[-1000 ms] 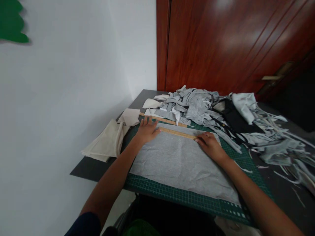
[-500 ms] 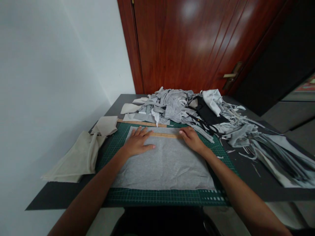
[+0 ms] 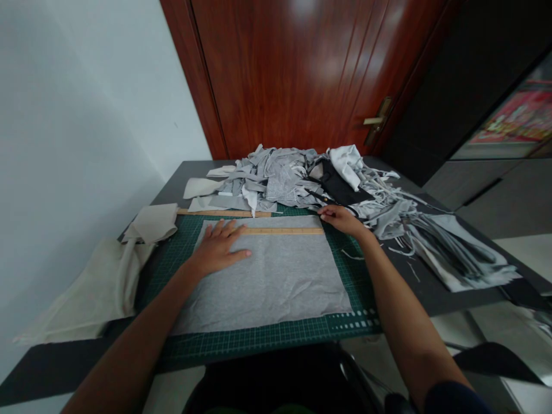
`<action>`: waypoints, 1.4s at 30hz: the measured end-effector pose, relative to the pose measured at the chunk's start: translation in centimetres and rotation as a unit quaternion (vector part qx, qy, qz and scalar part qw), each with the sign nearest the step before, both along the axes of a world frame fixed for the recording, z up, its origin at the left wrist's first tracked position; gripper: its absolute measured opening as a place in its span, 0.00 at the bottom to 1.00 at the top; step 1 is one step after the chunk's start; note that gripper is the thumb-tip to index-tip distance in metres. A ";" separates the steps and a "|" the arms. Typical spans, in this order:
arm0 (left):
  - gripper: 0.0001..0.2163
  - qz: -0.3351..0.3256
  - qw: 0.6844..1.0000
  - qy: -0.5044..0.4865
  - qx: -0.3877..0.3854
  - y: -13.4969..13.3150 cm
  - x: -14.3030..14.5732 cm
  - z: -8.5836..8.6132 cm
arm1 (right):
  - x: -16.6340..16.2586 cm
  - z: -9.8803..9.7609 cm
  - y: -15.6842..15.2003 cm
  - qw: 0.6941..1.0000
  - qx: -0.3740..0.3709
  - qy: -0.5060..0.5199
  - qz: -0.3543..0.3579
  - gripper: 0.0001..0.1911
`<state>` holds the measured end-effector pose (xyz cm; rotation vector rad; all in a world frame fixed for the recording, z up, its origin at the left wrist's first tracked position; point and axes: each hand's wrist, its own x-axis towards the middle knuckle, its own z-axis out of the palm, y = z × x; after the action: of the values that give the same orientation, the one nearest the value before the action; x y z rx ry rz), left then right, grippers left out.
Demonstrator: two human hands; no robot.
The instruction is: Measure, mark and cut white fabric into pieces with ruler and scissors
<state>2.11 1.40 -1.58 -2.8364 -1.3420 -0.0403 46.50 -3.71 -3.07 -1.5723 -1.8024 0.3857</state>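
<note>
A rectangle of grey knit cloth [image 3: 267,282] lies spread on a green cutting mat [image 3: 276,331], with small wrinkles near its front edge. Across its upper part runs a wooden ruler [image 3: 284,231]. My left hand [image 3: 219,247] is flat with fingers spread, pressing the cloth and covering the ruler's left end. At the cloth's far right corner, just beyond the ruler's right end, my right hand [image 3: 340,218] has its thumb and fingers pinched together. What sits between those fingertips is too small to make out. Black-handled scissors [image 3: 321,196] lie just behind the right hand.
Grey fabric scraps [image 3: 280,178] are heaped at the back, beside a black cloth piece [image 3: 342,184]. A second wooden strip [image 3: 207,213] lies behind the cloth. Folded beige cloth [image 3: 95,293] is on the left, a bundle of grey strips [image 3: 457,247] on the right.
My right hand has left the ruler and moved outward to the cloth's far right corner. The left hand stays flat on the ruler and cloth. The view has turned to the right.
</note>
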 end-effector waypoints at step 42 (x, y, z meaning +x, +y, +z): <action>0.41 0.005 1.000 -0.001 -0.003 -0.2 -0.1 0.2 | -6.5 0.6 -1.8 0.980 -0.033 -0.196 0.017 0.04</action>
<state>2.03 1.21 -1.42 -2.8339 -1.3593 -0.0384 40.01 -5.50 -2.42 -1.7589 -2.1331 0.1578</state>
